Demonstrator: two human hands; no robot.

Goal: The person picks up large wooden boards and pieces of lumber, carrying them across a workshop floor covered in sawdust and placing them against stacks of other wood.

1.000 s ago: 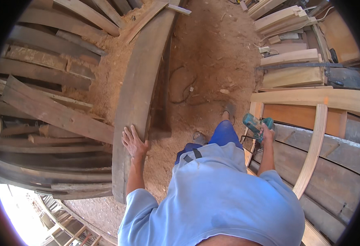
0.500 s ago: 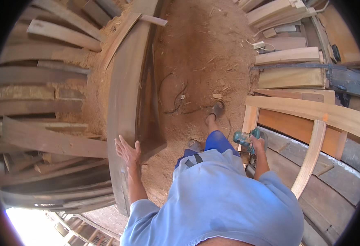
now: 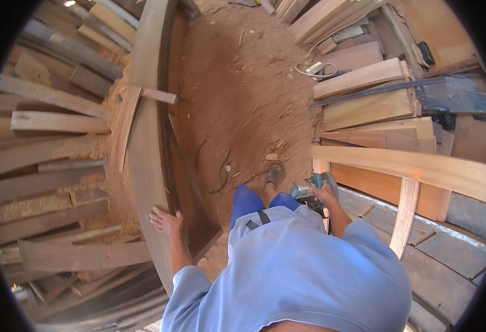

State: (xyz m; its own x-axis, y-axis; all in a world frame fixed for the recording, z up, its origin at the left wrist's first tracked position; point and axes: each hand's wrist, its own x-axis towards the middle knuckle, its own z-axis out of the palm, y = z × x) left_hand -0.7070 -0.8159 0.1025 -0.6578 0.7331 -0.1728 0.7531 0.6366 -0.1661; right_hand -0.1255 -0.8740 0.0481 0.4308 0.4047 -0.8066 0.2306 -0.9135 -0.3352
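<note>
My left hand lies with fingers stretched out on the top face of a long, thick wooden beam. The beam runs away from me on the left, and a darker board or side face drops below its right edge. In my right hand, held low beside my right leg, is a teal power tool with a round grey guard, seemingly a circular saw. My fingers are wrapped round its handle, and the hand hides part of it. A thin wood strip and a short stick rest against the beam.
Stacked boards fill the left side. To the right stand a pale wooden frame, more planks and a white power strip with its cable. A dark cord lies on the sawdust-covered floor near my foot.
My left hand, raised with spread fingers at the beam, now lies flatter on its top. My legs have shifted, and the surroundings have slid down and left in view. The saw stays in my right hand.
</note>
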